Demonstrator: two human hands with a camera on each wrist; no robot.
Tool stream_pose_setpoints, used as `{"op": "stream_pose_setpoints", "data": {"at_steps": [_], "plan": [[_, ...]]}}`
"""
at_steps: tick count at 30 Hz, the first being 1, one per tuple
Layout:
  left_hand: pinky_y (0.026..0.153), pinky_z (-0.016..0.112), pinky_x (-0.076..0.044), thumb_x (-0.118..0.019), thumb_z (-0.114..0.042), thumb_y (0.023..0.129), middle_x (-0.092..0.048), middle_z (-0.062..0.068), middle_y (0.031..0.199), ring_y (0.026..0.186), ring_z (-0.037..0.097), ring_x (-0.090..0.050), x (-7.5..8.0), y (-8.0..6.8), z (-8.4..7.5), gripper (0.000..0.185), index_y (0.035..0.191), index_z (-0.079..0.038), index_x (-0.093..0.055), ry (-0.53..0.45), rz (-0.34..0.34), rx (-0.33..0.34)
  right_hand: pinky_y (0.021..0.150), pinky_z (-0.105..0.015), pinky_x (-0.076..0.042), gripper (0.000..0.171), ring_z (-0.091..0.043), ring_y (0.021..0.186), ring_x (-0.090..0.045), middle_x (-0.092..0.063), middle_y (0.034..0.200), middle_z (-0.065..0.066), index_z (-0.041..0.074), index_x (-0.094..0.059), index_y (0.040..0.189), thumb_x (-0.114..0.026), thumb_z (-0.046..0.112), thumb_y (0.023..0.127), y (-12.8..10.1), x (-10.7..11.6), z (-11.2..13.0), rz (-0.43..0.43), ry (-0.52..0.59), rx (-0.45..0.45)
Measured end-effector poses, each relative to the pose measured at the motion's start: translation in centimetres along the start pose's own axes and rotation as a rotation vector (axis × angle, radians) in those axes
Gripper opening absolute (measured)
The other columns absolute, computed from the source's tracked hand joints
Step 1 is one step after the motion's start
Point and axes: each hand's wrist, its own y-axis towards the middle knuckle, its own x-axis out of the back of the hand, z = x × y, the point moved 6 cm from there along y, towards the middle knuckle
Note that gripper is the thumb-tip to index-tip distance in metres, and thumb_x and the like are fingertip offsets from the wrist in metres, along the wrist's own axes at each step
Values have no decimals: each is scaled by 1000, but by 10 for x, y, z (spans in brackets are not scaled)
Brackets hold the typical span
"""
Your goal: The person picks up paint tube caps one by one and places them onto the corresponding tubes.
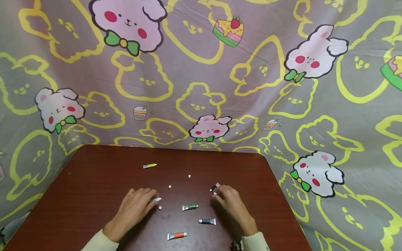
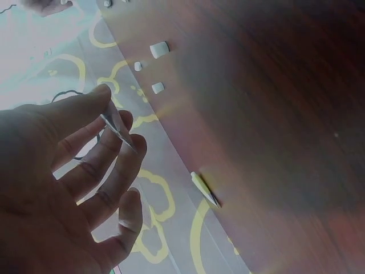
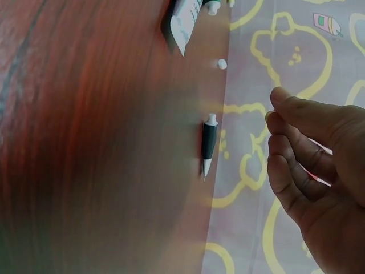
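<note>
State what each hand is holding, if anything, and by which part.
The left hand pinches a small silvery paint tube by its flat crimped end, between thumb and fingers. The right hand holds nothing, beside a small black tube.

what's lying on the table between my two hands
In the head view, between the left hand and right hand: a white cap and the green paint tube.
</note>
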Motion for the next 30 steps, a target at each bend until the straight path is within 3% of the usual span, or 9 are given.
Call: {"op": "stream_pose_setpoints", "data": {"at_steps": [8, 17, 25, 30], "plan": [[66, 28, -33, -97, -29, 79, -71, -13, 83, 74, 11, -64, -3, 2, -3, 28, 92, -27, -71, -25, 9, -3, 69, -28, -54, 20, -11, 77, -64, -73, 85, 1, 9, -77, 96, -92, 9, 83, 1, -4, 7, 31, 1, -3], [62, 26, -35, -96, -25, 80, -68, -12, 80, 70, 9, -58, -4, 4, -8, 30, 90, -24, -68, -123, 10, -39, 69, -27, -55, 21, -12, 80, -66, -74, 87, 0, 11, -75, 92, -94, 9, 82, 2, -11, 17, 31, 1, 44], [66, 33, -48, -95, -21, 81, -67, -12, 82, 73, 8, -56, -8, 3, -11, 31, 91, -22, -67, -186, 41, -36, 69, -25, -54, 17, -10, 78, -65, -74, 87, 1, 11, -76, 92, -92, 10, 84, 5, -18, 28, 56, 13, 71], [66, 33, -49, -95, -19, 81, -65, -12, 82, 74, 6, -53, -9, 3, -13, 30, 92, -22, -67, -212, 51, -39, 68, -23, -54, 17, -9, 78, -64, -74, 87, 1, 11, -77, 92, -91, 10, 85, 5, -20, 32, 63, 17, 66]]}}
